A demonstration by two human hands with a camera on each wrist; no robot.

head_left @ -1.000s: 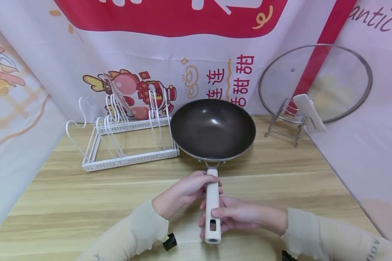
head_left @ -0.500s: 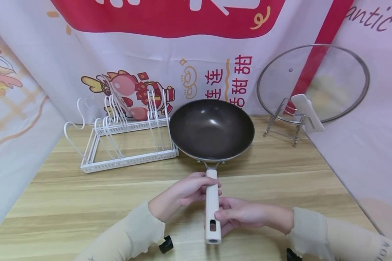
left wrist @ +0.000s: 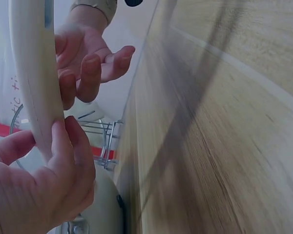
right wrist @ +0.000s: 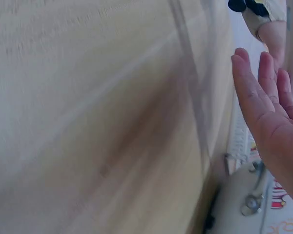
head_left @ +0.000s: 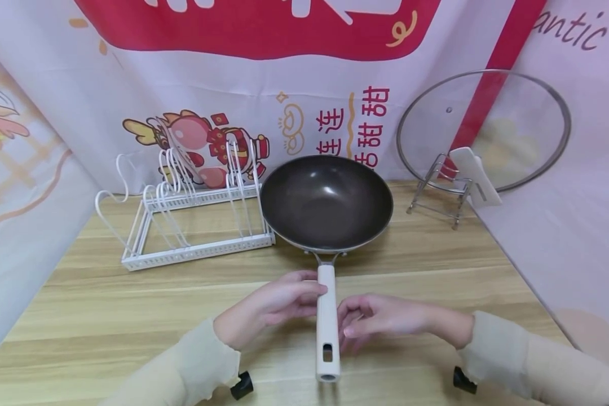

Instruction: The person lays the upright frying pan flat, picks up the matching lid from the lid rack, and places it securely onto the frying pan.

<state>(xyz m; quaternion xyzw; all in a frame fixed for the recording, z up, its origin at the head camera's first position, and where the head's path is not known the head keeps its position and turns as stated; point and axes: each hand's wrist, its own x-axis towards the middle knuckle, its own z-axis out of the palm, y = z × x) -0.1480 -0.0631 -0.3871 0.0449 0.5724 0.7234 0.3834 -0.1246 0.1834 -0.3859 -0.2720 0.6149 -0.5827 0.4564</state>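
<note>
A dark-lined wok (head_left: 327,203) stands on the table with its cream handle (head_left: 327,321) toward me. My left hand (head_left: 289,299) pinches the upper part of the handle, thumb on top; in the left wrist view its fingers (left wrist: 75,161) lie against the underside. My right hand (head_left: 380,318) is just right of the handle, fingers loosely bent and holding nothing. The right wrist view shows this hand (right wrist: 276,112) with spread, nearly straight fingers near the handle. The wok's pale outside (left wrist: 103,204) shows low in the left wrist view.
Left of the wok stands a white wire rack (head_left: 198,245), close to its rim. At the back right, a metal stand (head_left: 441,189) holds a large glass lid (head_left: 517,129) and a white spatula-like piece (head_left: 474,175). Printed cloth (head_left: 208,79) hangs behind the wooden table (head_left: 157,316).
My right hand has let go of the handle's lower end and moved right. My left fingers have drawn back leftward, loosening around the handle. The wok stays in place.
</note>
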